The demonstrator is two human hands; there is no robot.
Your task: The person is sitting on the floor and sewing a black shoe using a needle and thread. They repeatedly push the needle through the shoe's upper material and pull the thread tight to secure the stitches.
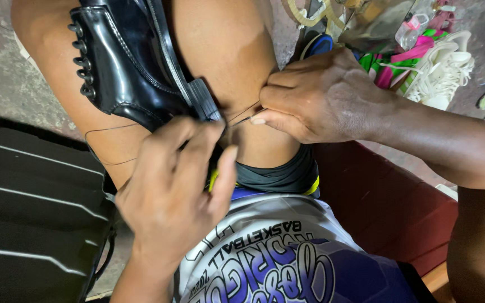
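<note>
Between bare knees, black shoe (122, 62) points away; left hand (169, 185), right hand (321, 95) pinch thread (241, 115).

Left hand (169, 185) with curled, pinching fingers, right hand (315, 95) a closed pinch (thumb against forefinger), both near together.

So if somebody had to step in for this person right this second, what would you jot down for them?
Left hand: fingers pinched shut at the heel of the glossy black leather lace-up shoe, which rests on the person's bare thigh.
Right hand: fist closed, pinching the thin dark thread that runs taut to the shoe's heel.
More of the thread loops loose over the thigh, on the left.
Done: thread is already at the heel; how many stitches are in, I cannot tell.
Left: cannot be judged from this view.
Nearby: white sneakers on the floor.
</note>
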